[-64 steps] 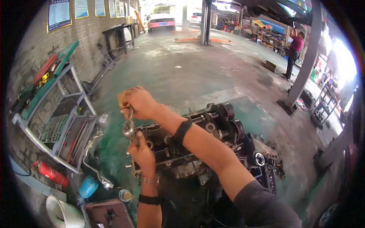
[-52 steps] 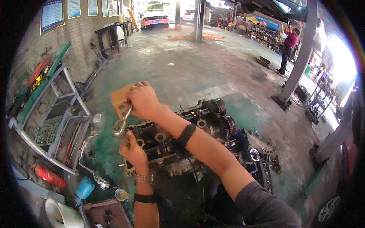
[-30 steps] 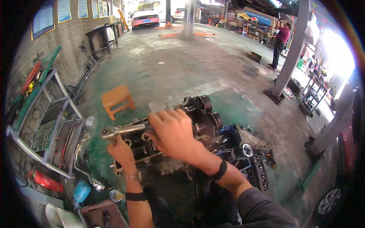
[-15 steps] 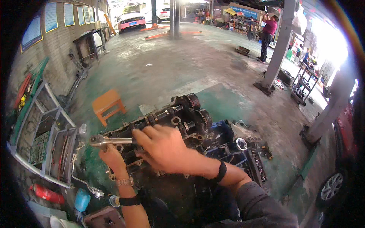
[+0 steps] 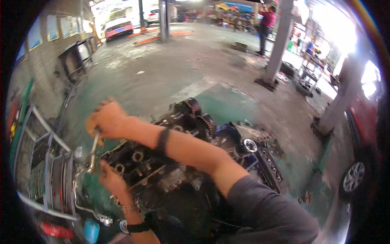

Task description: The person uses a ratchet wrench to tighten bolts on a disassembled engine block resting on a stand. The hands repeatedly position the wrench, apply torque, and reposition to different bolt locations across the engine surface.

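My right hand (image 5: 109, 120) is closed round the handle end of a metal ratchet wrench (image 5: 93, 156), my forearm crossing above the engine. The wrench slants down to its round head, just left of the engine's near-left end. Beside that head is my left hand (image 5: 115, 185), its fingers curled; what they grip is hidden and blurred. A dark, greasy engine (image 5: 148, 162) lies below both hands, with round openings along its top. Two toothed sprockets (image 5: 208, 125) stand at its far right end.
Right of the engine lie more engine parts (image 5: 268, 160). A metal rack (image 5: 46, 156) stands at left, with a red cylinder (image 5: 57, 230) and blue bottle (image 5: 92, 231) below. Behind my right hand an orange stool is mostly hidden. A person (image 5: 266, 28) stands beyond a post (image 5: 278, 53).
My right hand has swung the wrench handle from pointing right to pointing away from me, moving leftward and farther off. The left hand stays near the wrench head. The view has shifted.
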A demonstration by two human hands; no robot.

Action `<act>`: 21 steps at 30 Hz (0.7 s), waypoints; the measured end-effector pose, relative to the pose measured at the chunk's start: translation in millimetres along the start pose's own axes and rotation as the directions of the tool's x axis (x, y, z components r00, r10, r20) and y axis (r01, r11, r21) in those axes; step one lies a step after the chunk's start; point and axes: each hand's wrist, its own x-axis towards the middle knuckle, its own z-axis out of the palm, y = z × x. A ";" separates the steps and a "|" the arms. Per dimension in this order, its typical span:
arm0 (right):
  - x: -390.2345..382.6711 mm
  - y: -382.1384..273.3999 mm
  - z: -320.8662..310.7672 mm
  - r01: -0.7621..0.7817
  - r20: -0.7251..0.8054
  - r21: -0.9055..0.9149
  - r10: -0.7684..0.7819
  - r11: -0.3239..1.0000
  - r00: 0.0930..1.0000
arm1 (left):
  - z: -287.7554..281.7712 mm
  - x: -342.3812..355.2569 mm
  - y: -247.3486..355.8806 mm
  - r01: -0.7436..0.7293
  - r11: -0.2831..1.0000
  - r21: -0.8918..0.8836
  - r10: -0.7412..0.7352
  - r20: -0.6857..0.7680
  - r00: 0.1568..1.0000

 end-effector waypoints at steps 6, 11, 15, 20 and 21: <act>64.3 -28.5 55.8 0.274 -0.407 0.156 -0.192 0.949 0.893 | -6.5 8.0 -11.9 -0.073 0.995 0.061 0.073 0.013 0.997; 69.0 -31.8 67.0 0.245 -0.381 0.242 -0.141 0.939 0.914 | -3.7 2.2 2.1 -0.047 0.998 0.036 0.048 -0.041 0.998; 51.1 -21.3 58.0 0.106 -0.309 0.203 -0.039 0.973 0.950 | -0.1 3.5 7.2 0.116 0.991 -0.067 -0.121 -0.074 0.990; 32.4 -2.6 53.9 -0.037 -0.239 0.193 0.083 0.981 0.967 | 6.8 2.8 16.1 -0.103 0.993 0.051 0.106 -0.074 0.992; 31.8 -2.5 54.7 -0.032 -0.275 0.191 0.085 0.981 0.958 | 8.8 1.0 19.2 -0.130 0.990 0.056 0.135 -0.091 0.987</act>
